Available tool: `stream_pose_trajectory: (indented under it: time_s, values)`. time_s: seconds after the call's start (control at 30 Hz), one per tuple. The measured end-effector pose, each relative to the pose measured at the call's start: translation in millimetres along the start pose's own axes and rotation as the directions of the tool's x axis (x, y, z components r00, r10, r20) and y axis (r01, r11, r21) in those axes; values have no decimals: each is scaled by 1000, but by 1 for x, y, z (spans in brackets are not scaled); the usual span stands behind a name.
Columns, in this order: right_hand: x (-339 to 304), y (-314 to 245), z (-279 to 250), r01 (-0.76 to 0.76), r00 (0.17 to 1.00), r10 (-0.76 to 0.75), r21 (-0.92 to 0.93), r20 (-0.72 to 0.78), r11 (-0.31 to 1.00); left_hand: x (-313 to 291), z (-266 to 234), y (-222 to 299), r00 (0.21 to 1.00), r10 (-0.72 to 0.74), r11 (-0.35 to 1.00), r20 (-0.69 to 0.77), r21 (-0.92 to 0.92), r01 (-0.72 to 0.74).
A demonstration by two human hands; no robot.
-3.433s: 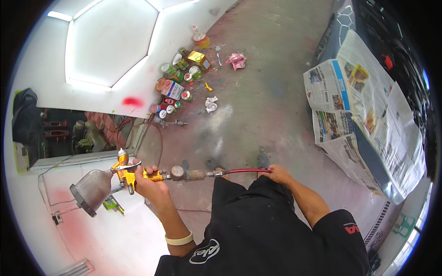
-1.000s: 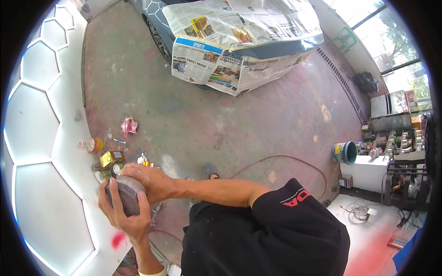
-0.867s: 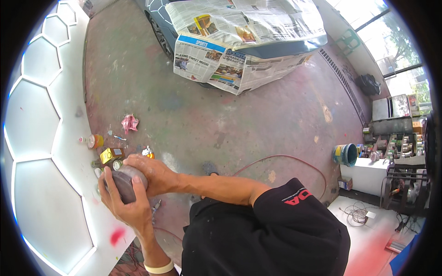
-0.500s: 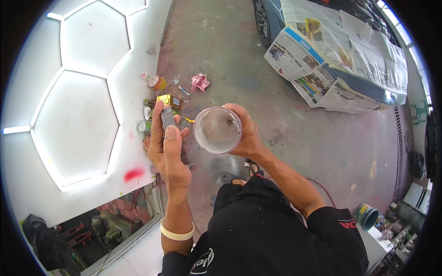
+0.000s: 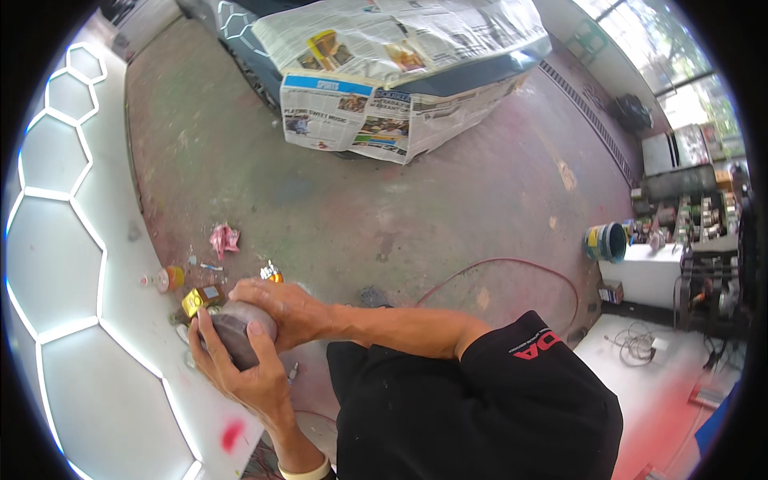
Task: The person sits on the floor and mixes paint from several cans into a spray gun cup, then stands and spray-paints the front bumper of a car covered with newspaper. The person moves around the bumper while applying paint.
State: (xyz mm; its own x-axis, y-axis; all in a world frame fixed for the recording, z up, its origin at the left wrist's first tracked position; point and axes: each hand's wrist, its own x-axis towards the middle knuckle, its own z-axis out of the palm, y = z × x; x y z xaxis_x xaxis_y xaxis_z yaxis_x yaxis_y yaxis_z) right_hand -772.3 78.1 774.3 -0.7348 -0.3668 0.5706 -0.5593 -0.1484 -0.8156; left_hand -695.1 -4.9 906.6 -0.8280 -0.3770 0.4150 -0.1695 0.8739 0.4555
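Both my hands are at a round, greyish see-through plastic cup (image 5: 258,315) at the lower left. My right hand (image 5: 294,314) grips it from the right and far side. My left hand (image 5: 250,386) wraps its near left side, thumb and fingers bent around it. Between the left thumb and fingers shows a dark grey surface (image 5: 230,338); whether it is the cup or the grey piece held earlier, I cannot tell. The cup is tilted, and its inside is hidden. Just beyond the left fingertips stands a small yellow box (image 5: 194,302).
A white panel with glowing hexagon light strips (image 5: 58,232) borders the left. On the floor lie a crumpled pink cloth (image 5: 225,239) and an orange container (image 5: 170,278). Ahead is a car part-covered with newspaper (image 5: 352,112). A bucket (image 5: 606,242) and red hose (image 5: 512,260) are right.
My view has turned to the right. The cup has tilted over, and my left hand, formerly apart with a small grey piece in it, has come onto the cup.
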Motion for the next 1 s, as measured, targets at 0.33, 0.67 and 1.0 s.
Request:
stream_pose_trajectory:
  time_s: [0.33,0.67,1.0]
  values:
    - [26,50,-1,-21,997,11,-133,-72,991,48,44,-50,981,134,987,139,-107,-120]
    - [52,141,-45,-190,976,162,-204,-146,960,137,146,-78,837,397,915,376,-237,-328]
    - [-24,212,-106,-312,931,270,-153,-245,938,135,258,-58,462,756,651,463,-466,-599]
